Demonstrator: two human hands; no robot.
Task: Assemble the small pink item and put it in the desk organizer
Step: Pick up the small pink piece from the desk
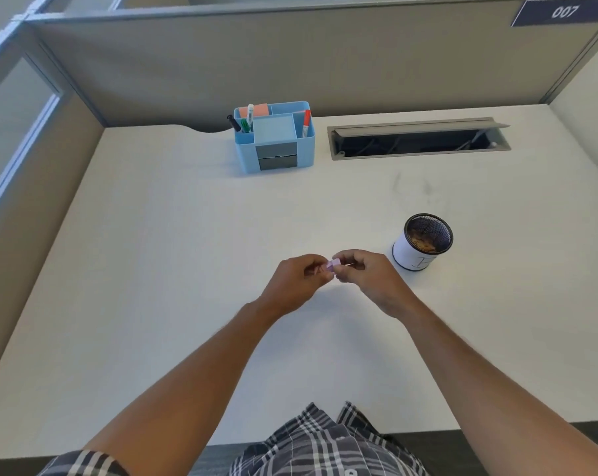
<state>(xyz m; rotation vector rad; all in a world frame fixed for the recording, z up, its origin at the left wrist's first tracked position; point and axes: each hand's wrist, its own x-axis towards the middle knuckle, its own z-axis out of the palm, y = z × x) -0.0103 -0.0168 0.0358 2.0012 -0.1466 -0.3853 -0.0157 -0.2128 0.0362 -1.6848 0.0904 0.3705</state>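
Note:
A small pink item (332,264) is pinched between the fingertips of both hands, held a little above the middle of the white desk (187,252). My left hand (299,281) grips it from the left and my right hand (368,274) from the right; fingers hide most of it. The blue desk organizer (306,151) stands at the back of the desk, well beyond my hands, with markers, a note pad and two grey drawers in it.
A black mesh cup (424,242) with a white paper band stands just right of my right hand. An open cable tray slot (418,140) lies at the back right. Beige partition walls (290,60) enclose the desk.

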